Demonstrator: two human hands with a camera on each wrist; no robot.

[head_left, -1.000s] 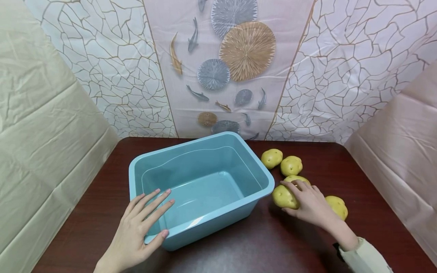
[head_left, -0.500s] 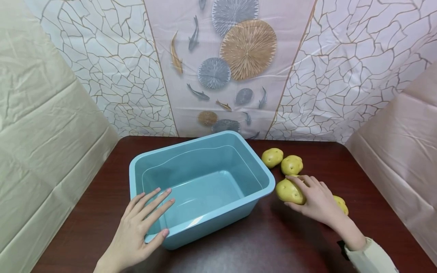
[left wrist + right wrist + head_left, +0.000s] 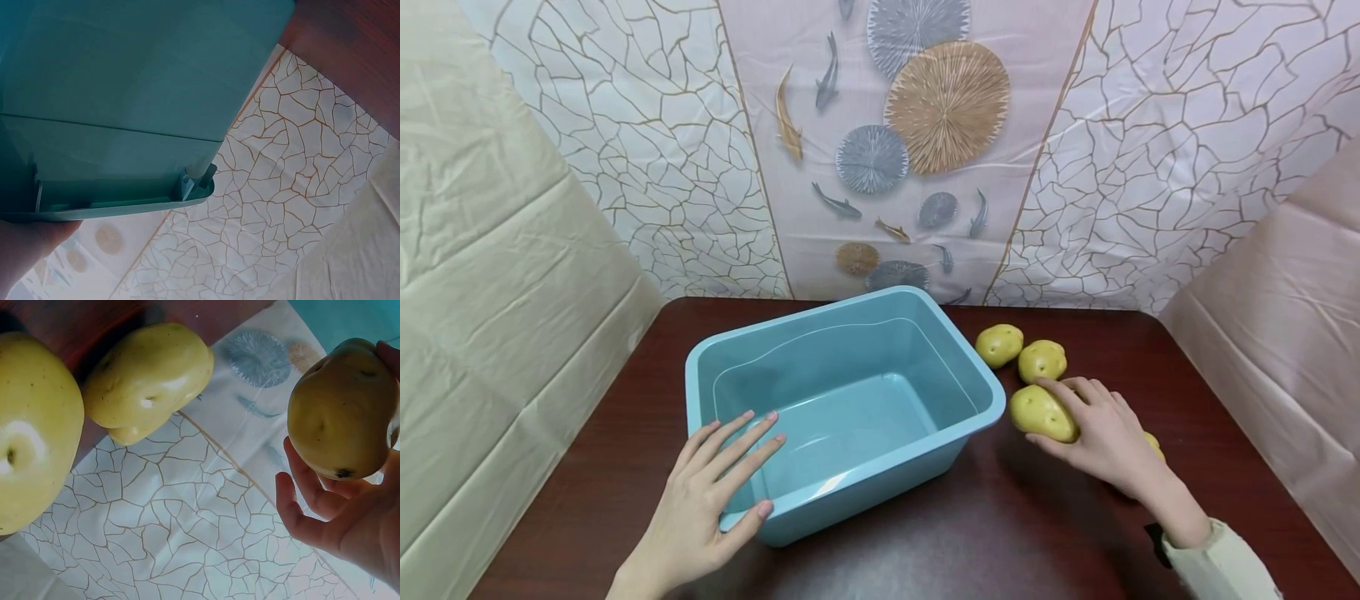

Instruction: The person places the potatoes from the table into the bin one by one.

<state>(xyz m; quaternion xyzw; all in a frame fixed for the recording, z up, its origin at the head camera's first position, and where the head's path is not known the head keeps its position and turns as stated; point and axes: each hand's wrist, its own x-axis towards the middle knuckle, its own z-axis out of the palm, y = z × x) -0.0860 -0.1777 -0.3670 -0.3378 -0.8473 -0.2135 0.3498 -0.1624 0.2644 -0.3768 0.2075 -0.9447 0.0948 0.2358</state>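
My right hand (image 3: pixel 1105 433) grips a yellow potato (image 3: pixel 1043 414) between thumb and fingers, just right of the blue plastic tub (image 3: pixel 880 458). The right wrist view shows this potato (image 3: pixel 340 412) close up, with fingertips on its sides. Spread, straight fingers of my left hand (image 3: pixel 700 500) reach over the tub's near left corner, the thumb lying across the rim. From the left wrist view, the tub's outer wall (image 3: pixel 125 81) fills much of the picture, with part of that hand (image 3: pixel 31 250) at the rim.
Two potatoes, one farther left (image 3: pixel 999 346) and one nearer (image 3: pixel 1042 361), lie by the tub's right back side. Another potato (image 3: pixel 1153 444) is mostly hidden behind my right hand. The dark red table (image 3: pixel 925 542) is bordered by hanging cloth (image 3: pixel 1247 333).
My right hand and the potato in it have shifted slightly right and away from me, covering more of the potatoes behind. The left hand has stayed on the tub.
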